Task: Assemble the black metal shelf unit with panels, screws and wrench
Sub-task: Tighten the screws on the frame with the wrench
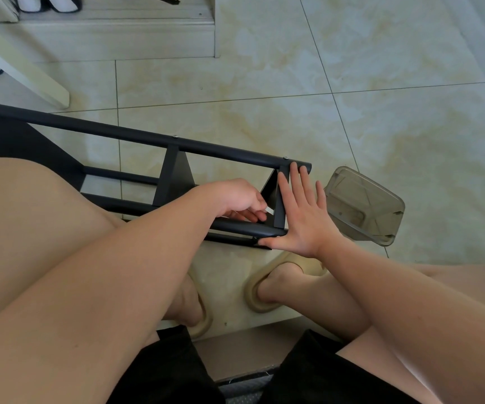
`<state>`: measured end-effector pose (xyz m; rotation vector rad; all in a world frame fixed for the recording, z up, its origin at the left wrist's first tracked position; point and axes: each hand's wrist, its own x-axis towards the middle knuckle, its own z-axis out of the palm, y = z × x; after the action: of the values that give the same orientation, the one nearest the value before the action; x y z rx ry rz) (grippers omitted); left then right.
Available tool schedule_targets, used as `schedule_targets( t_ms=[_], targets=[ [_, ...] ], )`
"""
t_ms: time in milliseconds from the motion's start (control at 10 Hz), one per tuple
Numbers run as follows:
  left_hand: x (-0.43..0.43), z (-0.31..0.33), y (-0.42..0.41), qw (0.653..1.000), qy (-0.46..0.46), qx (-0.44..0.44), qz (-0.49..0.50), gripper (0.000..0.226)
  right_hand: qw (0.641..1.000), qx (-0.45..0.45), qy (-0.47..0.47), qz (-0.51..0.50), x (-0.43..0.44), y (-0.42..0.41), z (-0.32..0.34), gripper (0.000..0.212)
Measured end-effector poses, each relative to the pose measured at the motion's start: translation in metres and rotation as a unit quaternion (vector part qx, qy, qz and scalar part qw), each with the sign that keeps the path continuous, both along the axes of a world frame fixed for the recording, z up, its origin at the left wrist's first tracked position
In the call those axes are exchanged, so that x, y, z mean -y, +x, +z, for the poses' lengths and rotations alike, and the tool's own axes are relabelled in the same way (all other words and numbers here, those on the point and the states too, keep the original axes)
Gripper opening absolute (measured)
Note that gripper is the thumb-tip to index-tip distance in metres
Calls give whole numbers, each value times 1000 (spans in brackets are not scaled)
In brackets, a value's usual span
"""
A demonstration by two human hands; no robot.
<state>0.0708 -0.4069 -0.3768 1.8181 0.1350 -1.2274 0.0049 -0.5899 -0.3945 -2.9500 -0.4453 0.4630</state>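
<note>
1. One view only: a head-worn wide-angle camera on a seated person, facing forward and steeply down over the lap onto the tiled floor.
2. Very near: thighs and forearms fill the lower half.
3. Frame centre lands on the left hand, pinching a small pale tool, and on the flat right hand, set against the end of the black shelf frame.
4. Top edge reaches a low pale step.

The black metal shelf unit of round rails and flat panels is lying sideways on the floor, its end resting against the right hand; a slim pale wrench is poking from the left hand.
</note>
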Motion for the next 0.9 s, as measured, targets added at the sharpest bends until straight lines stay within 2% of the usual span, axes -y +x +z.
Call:
schedule_targets(
  t_ms=[500, 800, 900],
  targets=[
    [-3, -13, 0, 985, 50, 97, -135, 21, 1000, -5, 2, -2, 1, 1, 1, 138],
    [-2, -9, -1, 971, 52, 108, -208, 24, 1000, -2, 2, -3, 1, 1, -1, 139],
    [-4, -9, 1, 973, 44, 114, -198, 23, 1000, -2, 3, -4, 1, 2, -1, 138]
  ],
)
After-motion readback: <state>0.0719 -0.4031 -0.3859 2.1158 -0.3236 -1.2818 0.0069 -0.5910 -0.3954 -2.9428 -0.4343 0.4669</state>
